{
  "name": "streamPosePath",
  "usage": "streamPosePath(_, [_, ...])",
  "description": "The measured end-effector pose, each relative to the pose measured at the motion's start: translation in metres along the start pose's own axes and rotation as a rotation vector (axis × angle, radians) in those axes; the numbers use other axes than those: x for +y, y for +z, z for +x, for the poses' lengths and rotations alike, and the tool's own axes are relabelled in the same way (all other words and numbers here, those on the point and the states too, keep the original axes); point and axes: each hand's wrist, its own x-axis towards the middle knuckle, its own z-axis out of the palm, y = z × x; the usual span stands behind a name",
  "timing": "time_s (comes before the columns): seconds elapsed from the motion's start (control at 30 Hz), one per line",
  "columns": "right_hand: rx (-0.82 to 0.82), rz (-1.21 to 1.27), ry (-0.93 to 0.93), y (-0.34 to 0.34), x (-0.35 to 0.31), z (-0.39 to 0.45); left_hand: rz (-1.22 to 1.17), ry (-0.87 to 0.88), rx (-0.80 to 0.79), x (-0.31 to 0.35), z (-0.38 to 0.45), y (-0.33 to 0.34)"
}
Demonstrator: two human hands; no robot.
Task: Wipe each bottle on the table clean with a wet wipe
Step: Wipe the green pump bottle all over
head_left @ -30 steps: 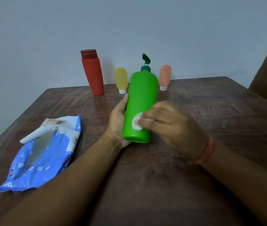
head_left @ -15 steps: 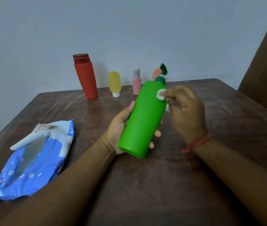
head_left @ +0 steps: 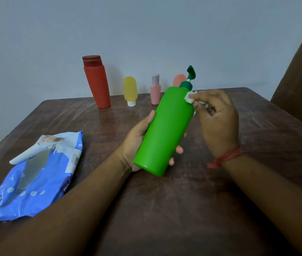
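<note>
Wood table (head_left: 165, 209) fills the lower view, with a pale wall behind it. Blue wipe pack (head_left: 35, 178) lies at the near left, its flap peeled open. Green bottle (head_left: 166, 130) is held tilted above the table's middle, base toward the camera, dark green pump (head_left: 190, 78) pointing up and away. Left hand (head_left: 137, 143) cradles it from below, thumb along the left side and fingertips curling out on the right. Right hand (head_left: 218, 119) pinches a small white wipe (head_left: 190, 97) and presses it to the bottle's shoulder just under the pump collar; a red thread (head_left: 224, 157) circles that wrist. Along the far edge stand a red bottle (head_left: 96, 84), a yellow tube (head_left: 130, 90) cap down, a pink bottle (head_left: 155, 90), and a peach tube (head_left: 178, 80) partly hidden behind the green one.
</note>
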Motion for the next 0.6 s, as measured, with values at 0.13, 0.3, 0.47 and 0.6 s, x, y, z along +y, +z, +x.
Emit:
streamPosePath(0.13, [-0.230, -0.118, -0.283, 0.000, -0.008, -0.020, -0.085, 0.087, 0.116, 0.002, 0.001, 0.002])
streamPosePath(0.3, [-0.544, -0.060, -0.586, 0.005, -0.032, -0.033, -0.200, 0.212, 0.218, 0.008, -0.003, 0.000])
streamPosePath(0.47, [-0.619, -0.060, -0.775, 0.000, -0.028, -0.032, -0.200, 0.154, 0.203, 0.009, -0.002, -0.002])
streamPosePath(0.6, [-0.399, -0.265, -0.670, 0.000, -0.015, -0.018, -0.115, 0.071, 0.156, 0.004, 0.000, 0.004])
